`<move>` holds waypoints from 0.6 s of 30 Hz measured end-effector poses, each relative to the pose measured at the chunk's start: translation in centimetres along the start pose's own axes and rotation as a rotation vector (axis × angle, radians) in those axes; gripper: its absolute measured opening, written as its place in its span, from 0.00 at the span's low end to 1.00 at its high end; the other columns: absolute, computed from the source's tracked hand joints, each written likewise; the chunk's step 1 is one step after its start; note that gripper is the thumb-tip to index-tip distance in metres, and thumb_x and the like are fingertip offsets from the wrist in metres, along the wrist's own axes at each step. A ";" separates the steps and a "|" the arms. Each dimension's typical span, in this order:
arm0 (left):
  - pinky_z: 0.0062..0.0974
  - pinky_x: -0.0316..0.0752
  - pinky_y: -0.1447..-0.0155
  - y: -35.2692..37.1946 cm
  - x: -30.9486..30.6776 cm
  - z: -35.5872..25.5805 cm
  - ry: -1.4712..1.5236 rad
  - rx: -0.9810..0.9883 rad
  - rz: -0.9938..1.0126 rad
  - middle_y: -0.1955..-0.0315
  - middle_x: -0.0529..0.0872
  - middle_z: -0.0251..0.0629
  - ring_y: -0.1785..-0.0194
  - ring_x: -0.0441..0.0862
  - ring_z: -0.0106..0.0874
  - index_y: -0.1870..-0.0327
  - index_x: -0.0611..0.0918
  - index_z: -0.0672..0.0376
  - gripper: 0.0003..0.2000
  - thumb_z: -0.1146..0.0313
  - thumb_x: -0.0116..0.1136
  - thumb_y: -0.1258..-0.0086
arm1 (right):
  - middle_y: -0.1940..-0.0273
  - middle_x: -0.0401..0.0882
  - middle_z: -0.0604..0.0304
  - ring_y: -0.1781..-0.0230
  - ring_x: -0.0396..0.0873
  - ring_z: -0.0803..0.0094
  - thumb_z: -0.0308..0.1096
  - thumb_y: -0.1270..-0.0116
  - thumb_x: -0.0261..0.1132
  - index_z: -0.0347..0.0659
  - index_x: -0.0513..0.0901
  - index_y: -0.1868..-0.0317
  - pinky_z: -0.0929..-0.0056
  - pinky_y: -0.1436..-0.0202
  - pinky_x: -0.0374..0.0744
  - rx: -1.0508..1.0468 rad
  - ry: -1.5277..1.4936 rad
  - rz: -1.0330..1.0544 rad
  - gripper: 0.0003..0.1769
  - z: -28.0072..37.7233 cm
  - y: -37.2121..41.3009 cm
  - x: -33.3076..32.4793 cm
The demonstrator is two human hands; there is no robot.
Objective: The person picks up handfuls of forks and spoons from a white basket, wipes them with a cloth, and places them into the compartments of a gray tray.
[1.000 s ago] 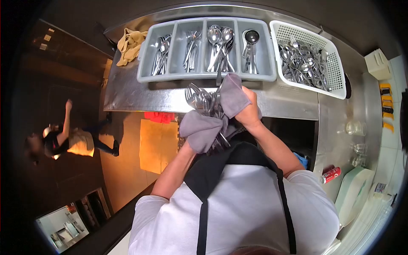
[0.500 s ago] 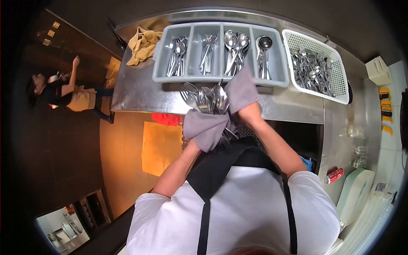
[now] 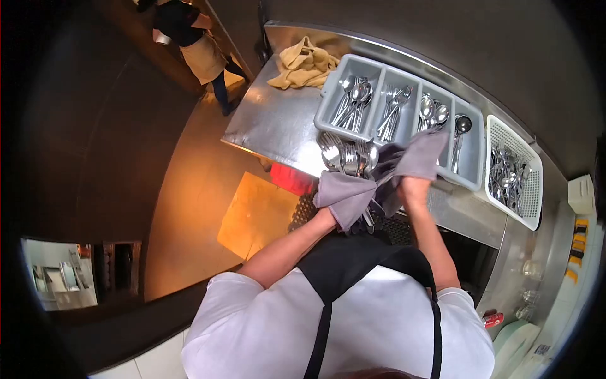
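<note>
"While the left hand (image 3: 326, 216) supports the bundle of cutlery (image 3: 350, 158) nearest the wearer, how are its fingers set?"

"Closed around the bundle through a grey cloth (image 3: 344, 192), with fork and spoon heads projecting forward above the folds and handles showing below."

"And the right hand (image 3: 413, 191)?"

"Its fingers grip raised grey fabric beside the bundle, close to the front of the grey tray (image 3: 466, 179). The fabric hides their tips; it possibly wraps a utensil too, though the view does not settle this."

"What does the tray contain?"

"Four compartments, resting on the steel desk (image 3: 278, 123). From left to right: spoons, forks, larger spoons partly masked by the fabric, and a few pieces including a dark-bowled ladle (image 3: 463, 123)."

"And its surroundings?"

"To the right, a white perforated basket (image 3: 540, 189) of mixed cutlery; to the left, a crumpled tan cloth (image 3: 306, 66). Farther off, beyond the desk's left end, another person (image 3: 202, 57) stands in a tan apron."
</note>
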State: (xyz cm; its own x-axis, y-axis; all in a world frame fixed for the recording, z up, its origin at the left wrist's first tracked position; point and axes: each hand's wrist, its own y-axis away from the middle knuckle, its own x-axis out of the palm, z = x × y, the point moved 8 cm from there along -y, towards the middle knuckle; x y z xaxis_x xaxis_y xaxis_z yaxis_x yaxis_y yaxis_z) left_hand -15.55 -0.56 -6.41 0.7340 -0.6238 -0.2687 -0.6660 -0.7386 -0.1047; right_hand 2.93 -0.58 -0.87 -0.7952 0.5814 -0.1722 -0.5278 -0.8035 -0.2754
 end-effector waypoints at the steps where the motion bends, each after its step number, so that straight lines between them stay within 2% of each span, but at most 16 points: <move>1: 0.25 0.74 0.44 -0.2 -0.4 -0.2 -0.058 0.025 0.009 0.50 0.77 0.40 0.48 0.76 0.29 0.46 0.75 0.63 0.12 0.71 0.48 0.28 | 0.55 0.76 0.54 0.53 0.73 0.61 0.31 0.35 0.58 0.32 0.74 0.51 0.62 0.44 0.69 -0.075 0.016 -0.102 0.15 -0.4 0.8 0.3; 2: 0.25 0.74 0.45 -0.3 -0.2 0.7 0.006 0.020 0.034 0.50 0.78 0.40 0.48 0.76 0.29 0.46 0.75 0.63 0.12 0.71 0.48 0.28 | 0.54 0.76 0.54 0.53 0.73 0.59 0.30 0.35 0.59 0.32 0.74 0.50 0.61 0.43 0.69 -0.151 0.036 -0.202 0.15 1.0 1.5 1.1; 3: 0.25 0.74 0.45 -0.2 0.2 2.0 0.073 0.011 0.056 0.51 0.78 0.40 0.48 0.76 0.29 0.46 0.75 0.63 0.12 0.71 0.48 0.28 | 0.53 0.76 0.54 0.52 0.73 0.61 0.28 0.35 0.59 0.32 0.73 0.49 0.63 0.43 0.69 -0.121 0.074 -0.218 0.15 0.5 1.5 1.8; 4: 0.25 0.75 0.45 0.1 0.7 3.5 0.141 -0.003 0.077 0.51 0.78 0.40 0.49 0.76 0.29 0.46 0.75 0.63 0.12 0.72 0.48 0.28 | 0.52 0.76 0.54 0.52 0.73 0.61 0.28 0.36 0.59 0.32 0.73 0.48 0.64 0.43 0.69 -0.003 -0.059 -0.163 0.16 -0.8 1.3 2.0; 5: 0.25 0.74 0.45 0.2 0.4 2.3 -0.135 0.111 0.073 0.51 0.78 0.40 0.48 0.76 0.28 0.46 0.75 0.63 0.13 0.70 0.50 0.29 | 0.52 0.76 0.54 0.51 0.73 0.62 0.27 0.36 0.59 0.32 0.73 0.47 0.64 0.43 0.69 0.121 -0.193 -0.107 0.16 -0.8 1.3 2.3; 6: 0.25 0.74 0.45 0.4 -0.2 1.8 0.008 0.071 0.040 0.51 0.78 0.40 0.49 0.76 0.28 0.47 0.75 0.62 0.13 0.70 0.50 0.29 | 0.51 0.76 0.53 0.51 0.73 0.62 0.27 0.36 0.59 0.32 0.73 0.47 0.65 0.43 0.69 0.248 -0.331 -0.055 0.17 -1.0 1.8 2.9; 7: 0.25 0.74 0.45 0.4 -0.7 1.3 0.148 0.032 0.010 0.51 0.78 0.40 0.49 0.76 0.28 0.47 0.75 0.62 0.13 0.69 0.50 0.29 | 0.52 0.76 0.54 0.51 0.73 0.64 0.27 0.35 0.58 0.33 0.72 0.45 0.67 0.43 0.69 0.354 -0.331 0.018 0.18 -1.2 2.3 3.9; 8: 0.24 0.73 0.45 0.3 -0.7 2.1 0.261 -0.037 -0.024 0.51 0.78 0.40 0.49 0.75 0.28 0.47 0.76 0.62 0.12 0.69 0.49 0.28 | 0.47 0.74 0.51 0.46 0.71 0.60 0.29 0.34 0.56 0.33 0.71 0.43 0.67 0.40 0.68 0.232 -0.168 0.083 0.19 -0.5 2.9 4.3; 9: 0.24 0.73 0.45 0.1 -1.0 1.9 0.377 -0.103 -0.066 0.51 0.78 0.40 0.49 0.75 0.28 0.48 0.76 0.61 0.12 0.69 0.49 0.28 | 0.44 0.72 0.48 0.42 0.69 0.58 0.30 0.33 0.55 0.34 0.70 0.42 0.68 0.38 0.66 0.018 0.076 0.129 0.20 0.7 3.3 5.1; 10: 0.27 0.70 0.39 -0.1 -0.9 2.3 0.438 -0.248 0.040 0.48 0.77 0.39 0.45 0.73 0.30 0.44 0.74 0.62 0.14 0.71 0.45 0.27 | 0.41 0.70 0.46 0.38 0.66 0.56 0.30 0.32 0.54 0.34 0.69 0.40 0.68 0.36 0.64 -0.189 0.326 0.176 0.21 1.9 4.1 6.0; 12: 0.25 0.72 0.46 -1.3 -0.4 5.2 0.305 -0.137 0.071 0.55 0.79 0.39 0.51 0.76 0.29 0.51 0.77 0.62 0.10 0.69 0.47 0.28 | 0.36 0.64 0.43 0.33 0.60 0.53 0.33 0.31 0.52 0.35 0.67 0.37 0.70 0.32 0.60 0.027 0.138 0.353 0.23 1.6 3.5 6.5; 13: 0.25 0.74 0.50 -1.6 -0.2 6.1 0.237 -0.082 0.087 0.58 0.80 0.39 0.55 0.77 0.28 0.55 0.78 0.61 0.09 0.69 0.48 0.29 | 0.39 0.68 0.45 0.36 0.64 0.56 0.34 0.30 0.51 0.34 0.67 0.38 0.70 0.35 0.62 0.073 0.167 0.350 0.22 0.8 2.7 6.6; 14: 0.25 0.74 0.51 -2.0 -1.1 3.2 -0.037 -0.032 0.150 0.59 0.81 0.40 0.56 0.78 0.29 0.56 0.79 0.62 0.09 0.69 0.49 0.30 | 0.42 0.72 0.54 0.41 0.69 0.66 0.38 0.28 0.51 0.38 0.70 0.39 0.69 0.38 0.67 0.445 -0.179 0.317 0.21 0.2 2.4 6.8; 16: 0.26 0.75 0.54 -2.5 -3.3 -5.4 -0.587 0.082 0.252 0.61 0.82 0.41 0.58 0.79 0.32 0.59 0.80 0.62 0.08 0.71 0.50 0.33 | 0.53 0.77 0.61 0.56 0.75 0.73 0.40 0.28 0.53 0.39 0.75 0.48 0.71 0.53 0.75 0.670 -0.658 0.114 0.16 -1.9 1.5 6.7; 17: 0.27 0.74 0.62 -2.3 -3.6 -6.9 -0.647 0.256 0.138 0.68 0.82 0.41 0.64 0.79 0.34 0.65 0.80 0.63 0.06 0.73 0.51 0.38 | 0.60 0.78 0.62 0.65 0.77 0.73 0.40 0.29 0.54 0.39 0.75 0.54 0.72 0.62 0.77 0.655 -0.741 0.137 0.13 -1.3 1.0 6.6; 18: 0.27 0.73 0.63 -2.1 -3.7 -6.7 -0.545 0.307 0.083 0.69 0.82 0.41 0.65 0.79 0.34 0.66 0.80 0.63 0.06 0.73 0.51 0.39 | 0.61 0.78 0.62 0.65 0.77 0.73 0.40 0.29 0.54 0.39 0.75 0.54 0.73 0.63 0.77 0.672 -0.782 0.197 0.13 -0.8 1.3 6.7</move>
State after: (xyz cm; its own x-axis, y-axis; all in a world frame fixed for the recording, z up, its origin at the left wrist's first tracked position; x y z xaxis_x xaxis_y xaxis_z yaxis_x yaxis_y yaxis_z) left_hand -15.98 1.64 1.24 0.5585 -0.3960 -0.7289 -0.7852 -0.5356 -0.3107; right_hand -2.86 2.41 -3.12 -0.7298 0.3802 0.5682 -0.2345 -0.9199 0.3143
